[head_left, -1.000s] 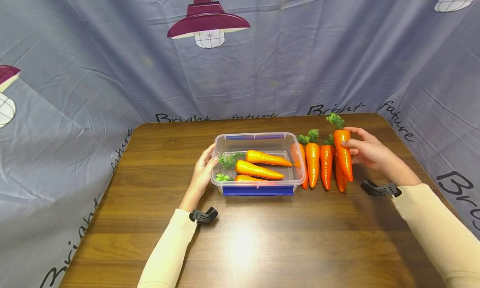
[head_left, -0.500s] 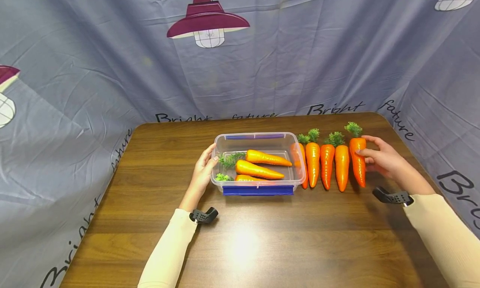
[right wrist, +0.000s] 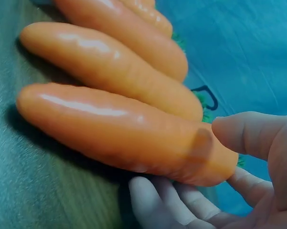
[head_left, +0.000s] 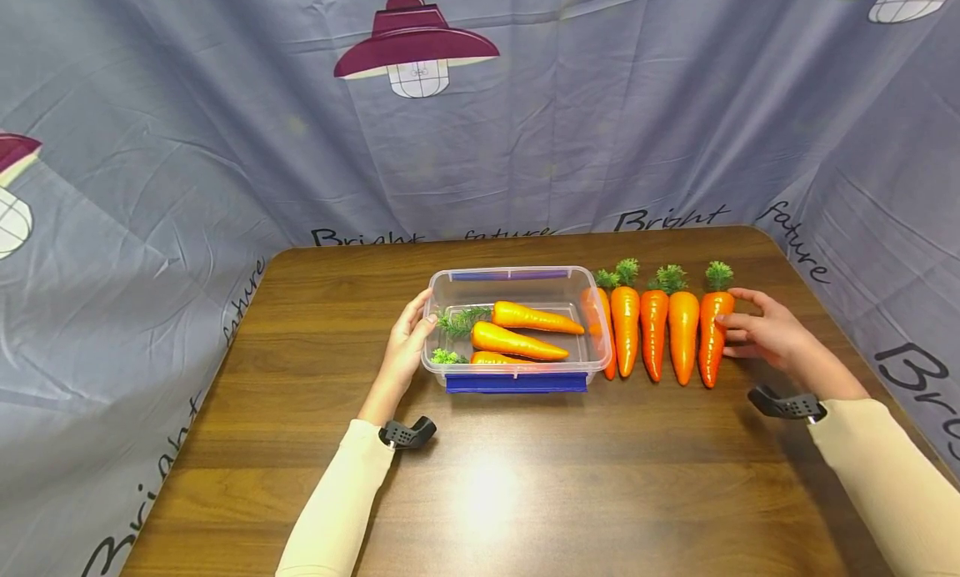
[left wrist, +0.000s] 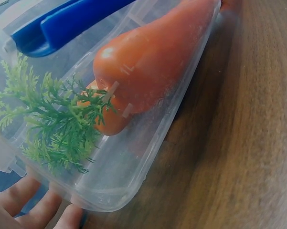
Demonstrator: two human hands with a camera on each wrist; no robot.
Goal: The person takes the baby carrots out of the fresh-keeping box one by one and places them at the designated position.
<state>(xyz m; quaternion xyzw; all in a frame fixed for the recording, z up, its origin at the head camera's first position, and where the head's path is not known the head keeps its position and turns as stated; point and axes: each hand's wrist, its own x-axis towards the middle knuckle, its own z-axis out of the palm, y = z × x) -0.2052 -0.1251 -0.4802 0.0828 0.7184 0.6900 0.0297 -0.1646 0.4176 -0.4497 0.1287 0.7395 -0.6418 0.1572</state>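
Fingers (right wrist: 153,200) of the right hand (head_left: 772,335) lie along the near side of the end carrot (head_left: 714,348), with the thumb (right wrist: 258,136) over the opposite edge by the leafy end; whether they grasp it or only touch it cannot be told. That carrot lies on the table at the right end of a row, leaves away from the person, tip toward them.

Left hand (head_left: 405,348): digits extended, not curled, against the left end wall of a clear plastic container (head_left: 516,378), thumb at the rim. Left wrist view shows its fingertips at the container's corner, beside green leaves (left wrist: 62,121) seen through the wall (marked "1L").

Inside the container: three carrots (head_left: 517,341), leaves to the left, tips to the right; the nearest is partly hidden by the front wall. Blue latch (head_left: 516,383) along the front.

Right of the container: four more carrots (head_left: 654,335) side by side, the leftmost partly seen through the container's wall.

Further out: pale sleeves (head_left: 330,498), a black wrist device (head_left: 408,433) on each wrist, brown wooden table (head_left: 600,477) with a bright glare, grey-blue curtain (head_left: 225,102) printed with lamps and lettering.
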